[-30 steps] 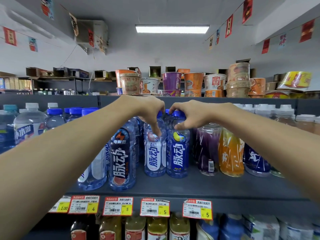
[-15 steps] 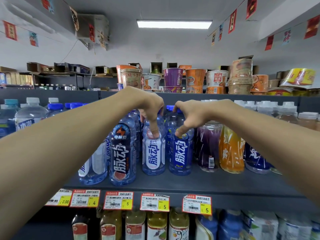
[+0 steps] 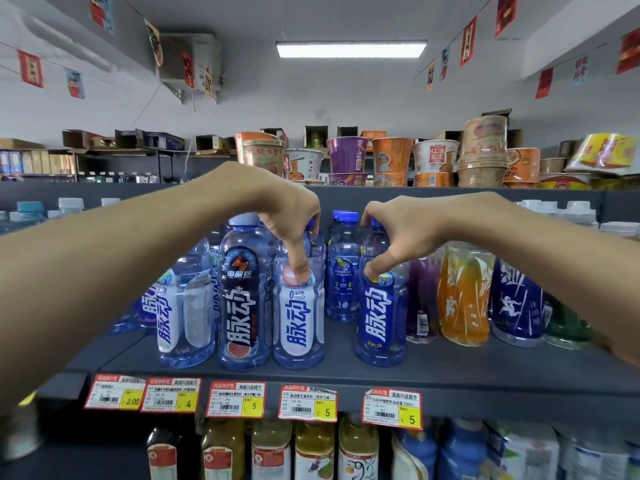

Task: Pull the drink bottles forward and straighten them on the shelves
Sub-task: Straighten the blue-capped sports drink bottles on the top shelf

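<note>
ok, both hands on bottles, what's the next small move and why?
Probably ease the blue-label bottle slightly forward with the right hand, which grips its shoulder. Its base looks a touch behind that of the white-label bottle in the left hand; that one stands level with the dark-label bottle near the shelf lip. Both labels already face out.

We counted four blue drink bottles (image 3: pixel 299 317) in the front row on the grey shelf (image 3: pixel 450 372). To their right on the same shelf stood one purple bottle (image 3: pixel 423 299), one orange bottle (image 3: pixel 464 296) and one dark blue bottle (image 3: pixel 516 299). Along that shelf's front edge we found five price tags (image 3: pixel 237 399), above it two hands, the left hand (image 3: pixel 287 216) and the right hand (image 3: pixel 405 230), and high over it one ceiling light (image 3: pixel 349 48).
</note>
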Demonstrator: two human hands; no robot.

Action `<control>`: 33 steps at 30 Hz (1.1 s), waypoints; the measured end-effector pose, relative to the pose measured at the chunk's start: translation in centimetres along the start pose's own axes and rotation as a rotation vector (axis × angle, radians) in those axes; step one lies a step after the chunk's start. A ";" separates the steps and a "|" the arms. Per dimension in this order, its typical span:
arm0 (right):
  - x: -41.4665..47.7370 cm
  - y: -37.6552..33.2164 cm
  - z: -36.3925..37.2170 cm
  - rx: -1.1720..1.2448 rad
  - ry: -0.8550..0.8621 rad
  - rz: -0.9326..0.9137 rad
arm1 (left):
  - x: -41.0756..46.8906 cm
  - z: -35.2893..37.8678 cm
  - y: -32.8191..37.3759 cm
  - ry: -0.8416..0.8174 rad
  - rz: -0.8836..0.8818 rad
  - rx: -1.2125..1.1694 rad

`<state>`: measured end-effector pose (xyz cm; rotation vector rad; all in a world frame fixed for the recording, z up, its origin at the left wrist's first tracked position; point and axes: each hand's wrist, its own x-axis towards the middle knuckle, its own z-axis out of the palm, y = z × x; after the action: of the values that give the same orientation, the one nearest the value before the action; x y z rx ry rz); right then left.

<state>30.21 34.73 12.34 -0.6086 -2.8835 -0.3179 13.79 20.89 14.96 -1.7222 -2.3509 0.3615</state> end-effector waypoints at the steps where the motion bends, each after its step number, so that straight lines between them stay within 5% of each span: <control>1: -0.2 -0.1 -0.1 -0.005 0.004 -0.009 | -0.1 0.0 -0.1 0.003 0.003 -0.006; 26: -1.0 -0.4 -0.3 0.055 0.048 -0.102 | -0.7 0.7 -0.5 0.065 0.032 -0.017; 30: -0.4 -0.2 -2.3 0.127 0.032 -0.039 | -0.8 -0.7 -0.5 -0.027 0.067 -0.147; 33: 0.8 0.3 -3.2 0.285 0.076 -0.025 | -0.3 -2.2 -1.2 0.117 0.158 -0.300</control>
<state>30.03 34.49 15.64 -0.4987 -2.7914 0.0666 13.40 20.45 17.39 -2.0066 -2.2834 -0.0746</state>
